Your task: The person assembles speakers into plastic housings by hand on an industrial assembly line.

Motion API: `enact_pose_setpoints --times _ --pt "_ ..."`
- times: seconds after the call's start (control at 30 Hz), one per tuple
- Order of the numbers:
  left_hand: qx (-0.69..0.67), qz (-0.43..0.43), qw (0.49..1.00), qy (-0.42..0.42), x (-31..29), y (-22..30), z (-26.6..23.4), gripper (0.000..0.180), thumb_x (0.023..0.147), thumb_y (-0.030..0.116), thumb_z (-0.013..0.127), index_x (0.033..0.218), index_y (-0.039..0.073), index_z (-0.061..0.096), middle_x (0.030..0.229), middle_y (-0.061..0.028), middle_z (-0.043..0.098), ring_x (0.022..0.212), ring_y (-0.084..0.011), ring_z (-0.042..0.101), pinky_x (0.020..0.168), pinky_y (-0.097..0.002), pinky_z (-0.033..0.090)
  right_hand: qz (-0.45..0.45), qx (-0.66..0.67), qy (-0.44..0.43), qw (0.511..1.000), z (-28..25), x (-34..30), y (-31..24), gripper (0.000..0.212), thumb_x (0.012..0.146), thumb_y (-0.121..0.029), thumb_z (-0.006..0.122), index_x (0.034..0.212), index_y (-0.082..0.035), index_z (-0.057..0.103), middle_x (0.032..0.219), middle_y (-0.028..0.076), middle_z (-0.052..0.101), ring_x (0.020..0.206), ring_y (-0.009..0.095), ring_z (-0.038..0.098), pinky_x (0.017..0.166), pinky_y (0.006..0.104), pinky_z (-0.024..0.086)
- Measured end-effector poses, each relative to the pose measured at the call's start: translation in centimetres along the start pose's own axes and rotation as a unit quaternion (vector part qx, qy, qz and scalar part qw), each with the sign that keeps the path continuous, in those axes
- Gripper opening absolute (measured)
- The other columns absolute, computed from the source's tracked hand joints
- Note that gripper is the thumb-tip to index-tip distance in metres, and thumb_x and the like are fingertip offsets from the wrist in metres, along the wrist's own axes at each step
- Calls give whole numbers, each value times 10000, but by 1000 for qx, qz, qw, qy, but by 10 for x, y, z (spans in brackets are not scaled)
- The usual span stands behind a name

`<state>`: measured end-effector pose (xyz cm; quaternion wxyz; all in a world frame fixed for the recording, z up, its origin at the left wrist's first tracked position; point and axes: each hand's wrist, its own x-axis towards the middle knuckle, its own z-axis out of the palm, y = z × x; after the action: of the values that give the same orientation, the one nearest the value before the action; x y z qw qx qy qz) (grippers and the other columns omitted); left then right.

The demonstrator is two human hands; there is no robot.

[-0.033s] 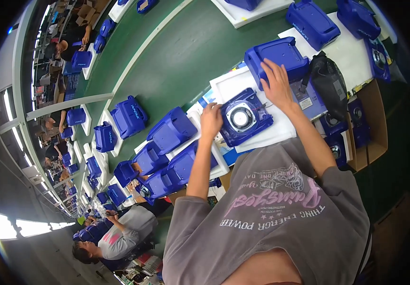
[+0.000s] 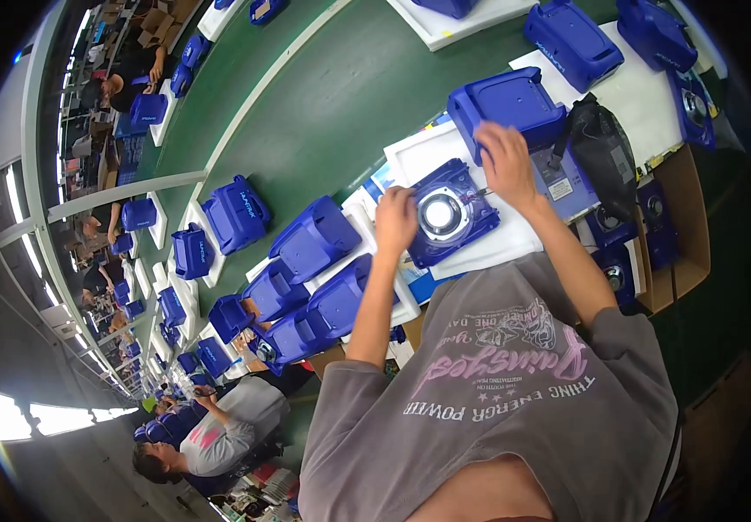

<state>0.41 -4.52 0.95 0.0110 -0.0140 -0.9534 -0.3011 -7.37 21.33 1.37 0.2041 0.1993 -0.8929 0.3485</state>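
Observation:
A blue speaker panel (image 2: 454,248) with a round, white-centred speaker (image 2: 442,216) lies on a white foam tray (image 2: 515,248) in front of me. My left hand (image 2: 395,219) is closed at the panel's left edge, its fingertips over the rim. Beyond the panel's right corner is my right hand (image 2: 508,165), its fingers bent and smeared by motion. It hovers in front of a blue housing (image 2: 515,100), close to a short wire (image 2: 482,190) by the speaker. Whether its fingertips touch anything is hard to make out.
Right of my right hand stand a black bag (image 2: 600,152) and a cardboard box (image 2: 693,226) with speaker panels. More blue housings (image 2: 316,235) sit on foam trays to the left. A green conveyor belt (image 2: 323,113) runs beyond. A co-worker (image 2: 232,426) sits at lower left.
My right hand has drawn slightly nearer, its spread fingers now bent and blurred. My left hand has slid a little to the right along the panel's edge.

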Motion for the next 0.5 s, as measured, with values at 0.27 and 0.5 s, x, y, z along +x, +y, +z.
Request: enact_pose_setpoints --times 0.27,0.5 --pt "102 47 994 14 -15 51 63 297 771 211 723 1026 74 656 1141 -120 584 1091 -317 550 922 -462 432 -51 162 -237 956 28 -55 12 152 805 -122 682 947 -73 657 965 60 652 980 258 610 911 384 437" --pt "98 6 994 42 -13 48 76 123 761 182 705 836 85 704 1028 -78 624 1037 -301 565 866 -448 434 -69 162 -265 948 49 -55 18 94 807 -129 687 888 -89 660 887 39 629 919 240 601 857 375 441"
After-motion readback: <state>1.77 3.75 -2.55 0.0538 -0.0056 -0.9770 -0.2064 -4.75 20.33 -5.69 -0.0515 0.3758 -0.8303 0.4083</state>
